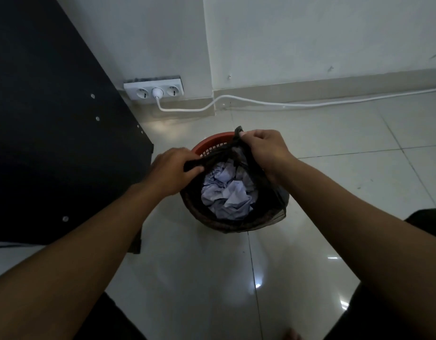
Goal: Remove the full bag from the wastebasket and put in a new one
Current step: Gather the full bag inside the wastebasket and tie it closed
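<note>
Both hands, left hand [174,171] and right hand [263,148], clench the handles of the thin black bag [239,217] (light, paper-filled, tearable) above the red wastebasket [212,141]

Two bare forearms in view, no sleeves reaching wrist or elbow. Left hand [172,169] and right hand [264,147] ungloved; no rings, watch or bands visible. Dark, near-black garment [383,315] over both legs at frame bottom. Tip of a bare foot [292,335] at lower edge.
</note>
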A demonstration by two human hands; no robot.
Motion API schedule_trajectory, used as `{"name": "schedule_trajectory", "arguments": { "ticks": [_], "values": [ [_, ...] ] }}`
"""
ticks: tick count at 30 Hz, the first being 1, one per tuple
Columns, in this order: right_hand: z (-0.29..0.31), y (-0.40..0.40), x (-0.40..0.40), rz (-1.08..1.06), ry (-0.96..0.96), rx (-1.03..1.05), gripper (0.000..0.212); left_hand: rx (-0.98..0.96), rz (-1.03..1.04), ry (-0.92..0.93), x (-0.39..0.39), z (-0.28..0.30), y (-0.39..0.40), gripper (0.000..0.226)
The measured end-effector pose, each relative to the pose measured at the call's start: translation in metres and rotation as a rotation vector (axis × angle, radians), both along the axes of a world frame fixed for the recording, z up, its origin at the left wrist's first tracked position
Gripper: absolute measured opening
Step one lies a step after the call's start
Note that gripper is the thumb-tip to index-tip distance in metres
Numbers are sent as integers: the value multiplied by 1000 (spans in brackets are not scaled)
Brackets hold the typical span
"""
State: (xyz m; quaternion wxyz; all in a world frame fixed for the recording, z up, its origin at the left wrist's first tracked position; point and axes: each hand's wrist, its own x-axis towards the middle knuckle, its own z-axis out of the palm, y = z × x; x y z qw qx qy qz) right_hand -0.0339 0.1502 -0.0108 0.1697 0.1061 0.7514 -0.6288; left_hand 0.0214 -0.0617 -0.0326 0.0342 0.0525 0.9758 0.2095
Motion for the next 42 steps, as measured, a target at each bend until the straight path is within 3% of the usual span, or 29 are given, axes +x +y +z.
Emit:
{"name": "schedule_trajectory", "arguments": {
  "ticks": [3,6,10,14,19,22,25,28,33,38,40,42],
  "values": [
    [-3,3,-2,19,99,115,19,32,41,36,10,3,-8,13],
    [-7,2,-1,-2,153,121,13,139,157,32,2,10,-2,17],
    [-4,-6,10,96,181,94,10,589,375,-223,-14,26,33,12],
    [4,-3,21,274,223,88,21,907,606,-419,-22,31,57,39],
    [1,4,31,427,225,94,23,997,715,-456,-25,32,70,28],
    [-9,6,40,306,269,180,51,1083,792,-443,-31,32,72,21],
    [-19,-4,55,342,318,400,86,1194,880,-468,-38,30,71,23],
    [-27,-16,65,323,346,586,82,1180,865,-463,-39,31,69,20],
    [-26,-4,48,253,256,500,12,936,645,-331,-31,28,55,19],
    [-7,19,16,63,73,257,14,822,395,-305,-11,22,41,31],
    [-3,17,14,37,33,183,15,778,354,-372,-5,21,44,29],
    [-2,10,16,38,23,125,15,852,388,-482,-2,22,49,24]
  ]
}}
